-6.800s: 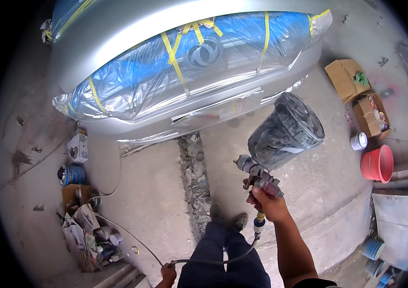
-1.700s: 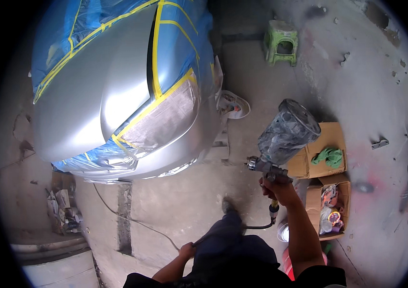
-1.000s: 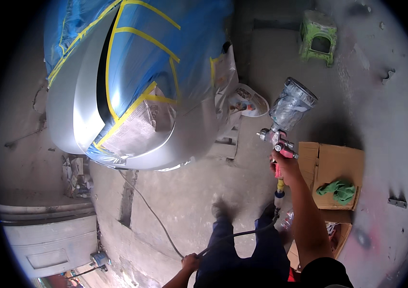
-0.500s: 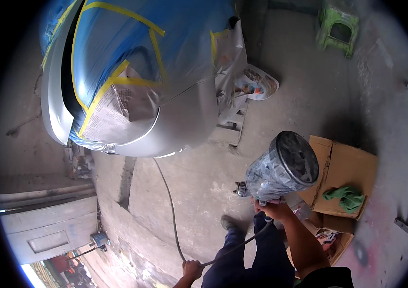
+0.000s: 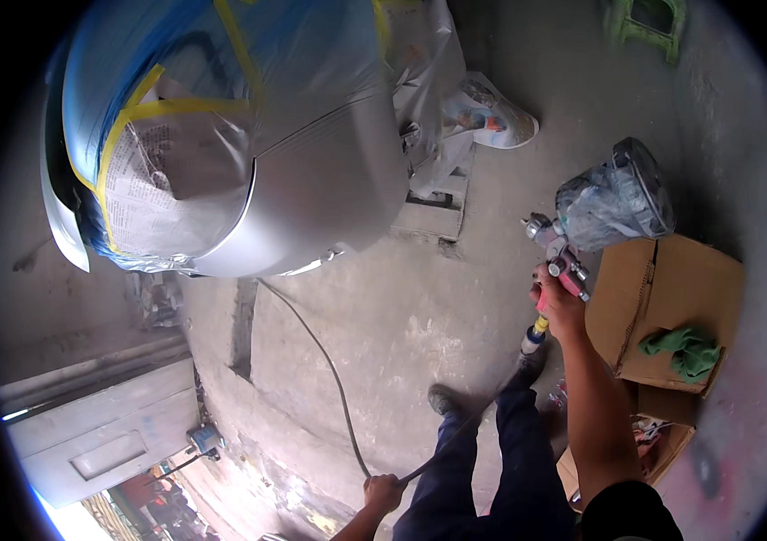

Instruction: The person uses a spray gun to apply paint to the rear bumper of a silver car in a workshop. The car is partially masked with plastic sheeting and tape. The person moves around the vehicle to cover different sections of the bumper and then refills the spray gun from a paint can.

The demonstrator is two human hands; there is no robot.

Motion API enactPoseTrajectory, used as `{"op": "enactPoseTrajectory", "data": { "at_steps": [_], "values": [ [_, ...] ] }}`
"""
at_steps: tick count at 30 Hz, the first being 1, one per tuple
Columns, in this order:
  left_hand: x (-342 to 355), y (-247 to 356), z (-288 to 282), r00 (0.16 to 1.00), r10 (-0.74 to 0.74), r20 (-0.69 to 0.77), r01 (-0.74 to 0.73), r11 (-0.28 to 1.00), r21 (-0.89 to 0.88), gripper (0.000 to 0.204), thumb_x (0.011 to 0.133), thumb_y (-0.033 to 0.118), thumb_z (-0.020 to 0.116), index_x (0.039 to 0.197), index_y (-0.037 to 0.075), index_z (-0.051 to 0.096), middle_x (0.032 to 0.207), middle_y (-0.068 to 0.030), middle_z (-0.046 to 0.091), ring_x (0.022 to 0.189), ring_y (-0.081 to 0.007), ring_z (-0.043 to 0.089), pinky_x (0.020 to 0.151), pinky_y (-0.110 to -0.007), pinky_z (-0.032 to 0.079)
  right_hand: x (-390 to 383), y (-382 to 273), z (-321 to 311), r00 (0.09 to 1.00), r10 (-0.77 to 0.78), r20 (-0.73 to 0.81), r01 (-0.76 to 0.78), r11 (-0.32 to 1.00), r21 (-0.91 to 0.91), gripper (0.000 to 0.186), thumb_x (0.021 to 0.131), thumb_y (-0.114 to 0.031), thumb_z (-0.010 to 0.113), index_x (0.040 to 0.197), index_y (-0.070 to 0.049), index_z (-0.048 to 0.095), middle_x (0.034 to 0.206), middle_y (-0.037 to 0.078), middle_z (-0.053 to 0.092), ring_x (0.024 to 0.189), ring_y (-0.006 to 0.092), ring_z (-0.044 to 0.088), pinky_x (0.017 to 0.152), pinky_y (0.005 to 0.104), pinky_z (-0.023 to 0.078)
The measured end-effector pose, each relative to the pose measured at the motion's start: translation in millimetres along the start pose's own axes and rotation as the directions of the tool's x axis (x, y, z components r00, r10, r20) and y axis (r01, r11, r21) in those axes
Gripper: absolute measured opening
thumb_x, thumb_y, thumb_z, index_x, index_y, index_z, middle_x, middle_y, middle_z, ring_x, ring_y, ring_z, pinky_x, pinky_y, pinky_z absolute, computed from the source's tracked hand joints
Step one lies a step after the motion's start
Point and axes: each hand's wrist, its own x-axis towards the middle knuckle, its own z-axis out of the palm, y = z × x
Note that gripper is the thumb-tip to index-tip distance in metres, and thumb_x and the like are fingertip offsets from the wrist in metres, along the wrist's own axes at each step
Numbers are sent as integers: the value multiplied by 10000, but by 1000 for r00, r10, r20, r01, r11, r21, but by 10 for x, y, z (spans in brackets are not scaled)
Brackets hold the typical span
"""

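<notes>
Two hands occupied: on the right hand (image 5: 566, 309), fingers wrapped round the red grip (image 5: 542, 302) of a spray gun (image 5: 562, 259), held out over the floor to the right of the silver car (image 5: 329, 167) and well apart from it; on the left hand (image 5: 384, 493), fingers closed round a slim dark hose (image 5: 334, 368) beside the legs (image 5: 528, 451); above the gun, a large cup (image 5: 609, 206), tilted rightward, near the cardboard box (image 5: 685, 279) with a green cloth (image 5: 685, 353) on top; likely top-heavy (contents out of sight, so hard to judge how much), hence best gripped high on the handle, wrist firm; probably stiff in the metal, delicate at the nozzle (image 5: 532, 225); less safe to grab by the cup, apparently film-wrapped and perhaps slippery; hose pliant, likely to tug at the coupling (image 5: 534, 339), best held partway along.
</notes>
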Motion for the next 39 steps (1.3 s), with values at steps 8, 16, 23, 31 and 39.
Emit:
{"op": "enactPoseTrajectory", "data": {
  "at_steps": [8,16,23,31,39],
  "values": [
    [-158,-98,99,994,-3,109,-14,987,160,388,846,442,572,744,84,683,766,-159,666,830,-357,641,826,-479,424,-777,565,-149,870,235,433,-163,967,-197,206,792,-126,726,906,-30,583,775,34,632,612,128,609,564,273,496],
    [86,-57,319,1000,15,-22,-15,1000,-14,325,801,418,594,704,123,690,723,-139,660,766,-335,639,744,-463,453,357,549,-204,994,-46,-99,47,999,4,233,867,-294,685,882,-81,594,796,-14,572,631,81,545,547,227,471],
    [173,-362,489,980,71,186,-104,979,176,309,815,393,605,768,100,691,766,-148,665,821,-342,632,804,-461,443,-799,1696,-78,929,213,303,-167,971,-170,216,788,-104,729,918,-31,573,787,40,627,641,119,614,600,273,531],
    [228,-946,1027,952,157,264,-182,981,70,364,838,485,555,792,143,669,730,-123,668,700,-335,660,629,-455,516,-225,2053,82,998,45,-43,-45,999,11,225,855,-275,687,857,-76,583,745,7,588,592,88,577,496,235,456],
    [546,-871,1211,954,123,273,-104,991,-86,414,829,493,585,784,92,678,729,-182,651,732,-366,649,692,-468,513,117,2808,450,998,25,-54,-17,990,142,235,868,-294,678,872,-82,578,792,13,589,598,100,573,498,241,475]
  ]
}}
